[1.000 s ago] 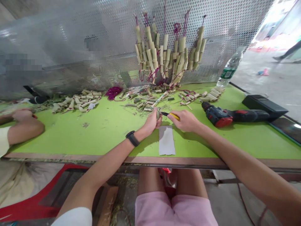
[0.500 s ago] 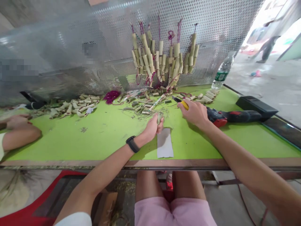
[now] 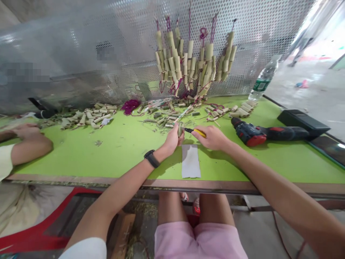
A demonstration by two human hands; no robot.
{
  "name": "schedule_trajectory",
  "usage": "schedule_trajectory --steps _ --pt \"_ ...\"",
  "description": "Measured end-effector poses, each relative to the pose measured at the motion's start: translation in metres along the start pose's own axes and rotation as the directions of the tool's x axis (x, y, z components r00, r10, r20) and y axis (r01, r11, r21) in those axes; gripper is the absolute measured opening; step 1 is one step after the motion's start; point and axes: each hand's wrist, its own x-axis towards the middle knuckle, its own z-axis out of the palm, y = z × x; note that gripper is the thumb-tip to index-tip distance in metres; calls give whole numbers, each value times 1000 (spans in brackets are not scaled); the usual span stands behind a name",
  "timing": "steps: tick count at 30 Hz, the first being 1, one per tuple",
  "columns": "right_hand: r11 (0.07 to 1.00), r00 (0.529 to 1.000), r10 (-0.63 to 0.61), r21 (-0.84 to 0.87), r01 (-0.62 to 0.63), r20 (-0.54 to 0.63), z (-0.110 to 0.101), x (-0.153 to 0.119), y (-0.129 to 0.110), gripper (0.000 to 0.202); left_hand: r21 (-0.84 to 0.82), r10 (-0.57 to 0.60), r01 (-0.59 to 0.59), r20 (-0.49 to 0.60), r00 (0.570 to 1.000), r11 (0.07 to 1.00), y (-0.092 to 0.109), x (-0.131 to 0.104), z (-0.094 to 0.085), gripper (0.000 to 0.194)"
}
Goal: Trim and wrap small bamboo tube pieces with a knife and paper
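My left hand point(image 3: 172, 138) is closed around a short piece of bamboo point(image 3: 180, 129), held upright just above the table. In my right hand point(image 3: 212, 137) is a yellow utility knife point(image 3: 199, 133), its dark blade end pointing left at the bamboo. Whether the blade touches the bamboo I cannot tell. Below my hands a white slip of paper point(image 3: 191, 162) lies flat on the green table point(image 3: 129, 154). Bamboo offcuts and shavings point(image 3: 164, 118) are scattered just beyond my left hand.
A cordless drill point(image 3: 250, 133) lies to the right, beside a black box point(image 3: 302, 122) and a plastic bottle point(image 3: 262, 81). Bamboo strings point(image 3: 188, 64) hang on the perforated metal panel. Purple cord point(image 3: 130, 107) and a bamboo pile point(image 3: 88, 117) lie left; another person's arm point(image 3: 32, 145) rests at far left.
My right hand has brought the knife left and down, close to the bamboo. My left hand still grips the piece. The whole view has shifted slightly.
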Motion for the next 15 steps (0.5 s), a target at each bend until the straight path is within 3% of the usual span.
schedule_trajectory --steps 6,15 --pt "999 999 -36 40 37 -1 3 0 0 46 47 15 -14 -4 1000 999 -5 1 -2 62" --pt "985 991 123 -115 -129 -58 -6 1 3 46 95 -22 20 18 1000 995 -8 -4 -1 57"
